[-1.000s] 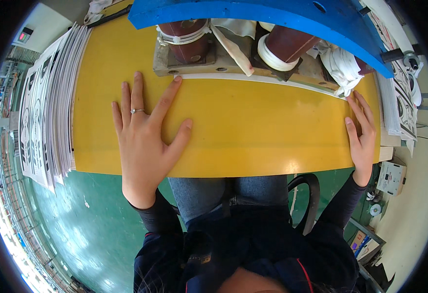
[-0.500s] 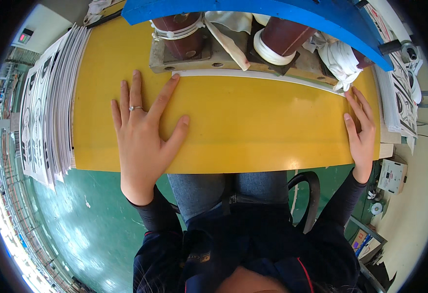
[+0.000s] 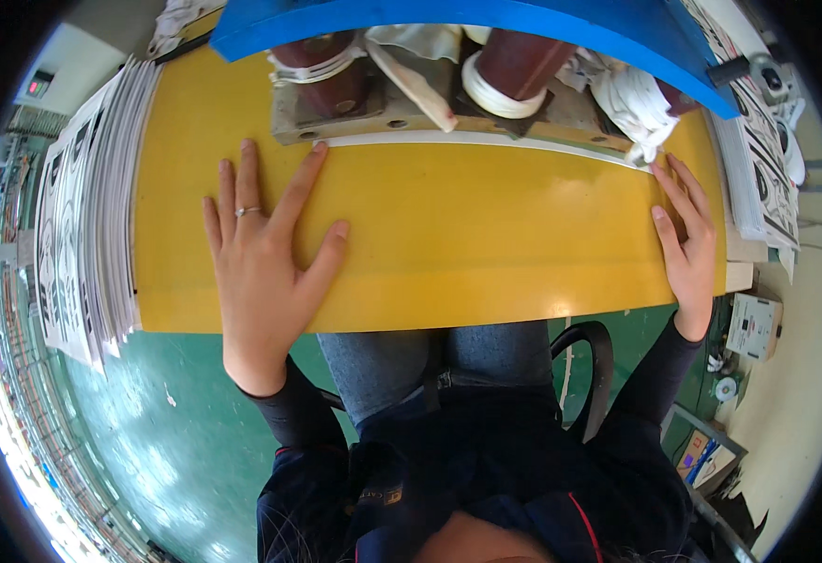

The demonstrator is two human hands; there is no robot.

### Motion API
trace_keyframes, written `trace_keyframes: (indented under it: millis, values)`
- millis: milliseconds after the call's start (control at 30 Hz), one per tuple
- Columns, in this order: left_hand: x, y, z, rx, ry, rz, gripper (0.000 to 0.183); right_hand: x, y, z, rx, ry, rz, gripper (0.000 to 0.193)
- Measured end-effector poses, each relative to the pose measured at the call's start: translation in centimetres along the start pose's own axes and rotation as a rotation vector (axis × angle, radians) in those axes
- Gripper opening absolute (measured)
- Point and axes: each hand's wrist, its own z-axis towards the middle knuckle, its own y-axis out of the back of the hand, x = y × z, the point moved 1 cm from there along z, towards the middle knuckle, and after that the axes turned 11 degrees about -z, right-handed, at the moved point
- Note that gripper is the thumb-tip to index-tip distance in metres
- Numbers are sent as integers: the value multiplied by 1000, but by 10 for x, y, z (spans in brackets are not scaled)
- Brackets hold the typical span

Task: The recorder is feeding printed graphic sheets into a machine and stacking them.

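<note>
My left hand [image 3: 265, 258] lies flat on the yellow work surface [image 3: 486, 235], fingers spread and a ring on one of them. Its index fingertip touches the left end of a thin white strip [image 3: 448, 139], which runs along the front edge of a grey metal block [image 3: 397, 125]. At the strip's other end, the extended fingers of my right hand [image 3: 690, 239] rest on the surface, the index fingertip at the strip's tip. Neither hand grips anything. Most of the strip's depth is hidden under the block, so I cannot tell its full shape.
A blue machine beam [image 3: 467, 14] crosses above the block. Brown cylinders [image 3: 523, 66] wrapped in white stand on it, with white cloth [image 3: 634, 103] at the right. Stacks of printed sheets flank the surface: a left stack [image 3: 92, 206] and a right stack [image 3: 758, 188].
The whole picture has shifted slightly left, with the machine, surface and hands together. Both hands keep about the same place at the ends of the white strip.
</note>
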Motion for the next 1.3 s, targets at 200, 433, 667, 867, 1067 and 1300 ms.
trace_keyframes:
  millis: [200, 433, 667, 867, 1067, 1300]
  values:
    - [5, 1, 1, 23, -6, -13, 60, 1, -3, 5, -44, 20, 15, 42]
    - [1, 0, 2, 40, 10, 14, 59, 0, -3, 3, -76, 26, 30, 39]
    - [1, 3, 0, 60, 19, 7, 57, 2, -2, 2, -80, 17, 41, 37]
    - [3, 1, 1, 34, 24, 17, 61, 0, -2, 2, -74, 20, 38, 36]
    - [2, 0, 1, 33, 37, 6, 62, 1, -2, 3, -66, 8, 35, 36]
    - [3, 0, 1, 29, 30, 14, 61, 1, -2, 3, -67, 12, 35, 36]
